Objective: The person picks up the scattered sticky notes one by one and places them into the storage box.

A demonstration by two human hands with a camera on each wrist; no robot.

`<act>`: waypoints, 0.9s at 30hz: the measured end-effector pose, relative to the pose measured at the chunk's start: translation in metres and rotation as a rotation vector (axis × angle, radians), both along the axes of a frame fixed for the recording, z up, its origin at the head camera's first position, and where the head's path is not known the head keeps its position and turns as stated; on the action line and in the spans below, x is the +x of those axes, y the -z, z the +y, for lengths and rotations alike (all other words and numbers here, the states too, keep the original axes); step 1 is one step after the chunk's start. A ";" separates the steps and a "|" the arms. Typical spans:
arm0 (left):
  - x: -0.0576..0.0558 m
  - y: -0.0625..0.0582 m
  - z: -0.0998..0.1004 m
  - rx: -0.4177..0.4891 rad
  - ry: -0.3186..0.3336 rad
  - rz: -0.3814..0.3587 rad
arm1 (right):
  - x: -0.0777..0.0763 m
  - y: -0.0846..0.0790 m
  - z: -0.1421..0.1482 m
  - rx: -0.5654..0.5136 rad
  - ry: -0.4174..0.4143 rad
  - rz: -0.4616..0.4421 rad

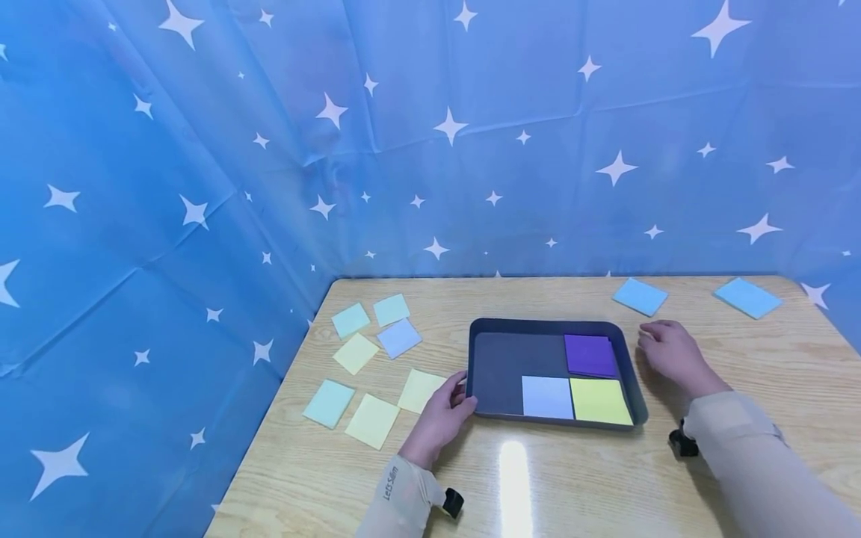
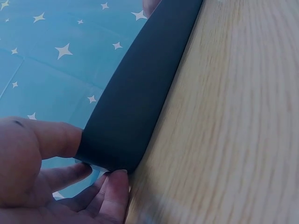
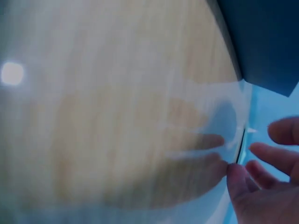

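Note:
A dark shallow tray (image 1: pixel 514 362) sits on the wooden table in the head view. My left hand (image 1: pixel 440 418) grips its near left corner. In the left wrist view, thumb and fingers of the left hand (image 2: pixel 51 172) close on the corner of the tray (image 2: pixel 135 93). Inside the tray lie purple sticky notes (image 1: pixel 590 355), a pale blue one (image 1: pixel 547 397) and a yellow one (image 1: pixel 601 401). My right hand (image 1: pixel 675 359) is just right of the tray, holding nothing, its fingers loosely bent. A blue sticky note (image 1: pixel 640 297) lies just beyond it.
Left of the tray, several sticky notes are scattered: mint green (image 1: pixel 329 403), pale yellow (image 1: pixel 373 421) and lavender (image 1: pixel 400 338). Another blue sticky note (image 1: pixel 748 297) is near the far right corner of the table (image 1: pixel 572 486). A blue star-patterned curtain (image 1: pixel 417 149) hangs behind.

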State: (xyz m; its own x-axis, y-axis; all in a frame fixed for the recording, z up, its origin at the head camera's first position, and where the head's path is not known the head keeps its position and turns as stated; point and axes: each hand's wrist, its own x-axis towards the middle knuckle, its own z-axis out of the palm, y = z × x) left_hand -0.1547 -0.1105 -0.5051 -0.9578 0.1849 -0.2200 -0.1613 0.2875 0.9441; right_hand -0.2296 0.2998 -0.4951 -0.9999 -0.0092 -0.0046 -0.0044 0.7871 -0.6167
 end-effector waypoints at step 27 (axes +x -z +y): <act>0.002 0.002 0.000 -0.004 -0.001 0.017 | -0.029 0.012 0.009 0.200 -0.096 -0.065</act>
State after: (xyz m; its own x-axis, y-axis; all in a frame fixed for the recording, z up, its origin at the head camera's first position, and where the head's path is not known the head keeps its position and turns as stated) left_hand -0.1527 -0.1102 -0.5067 -0.9615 0.1834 -0.2047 -0.1457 0.2912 0.9455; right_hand -0.2585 0.3086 -0.5073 -0.9921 -0.0965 -0.0798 -0.0506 0.8918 -0.4496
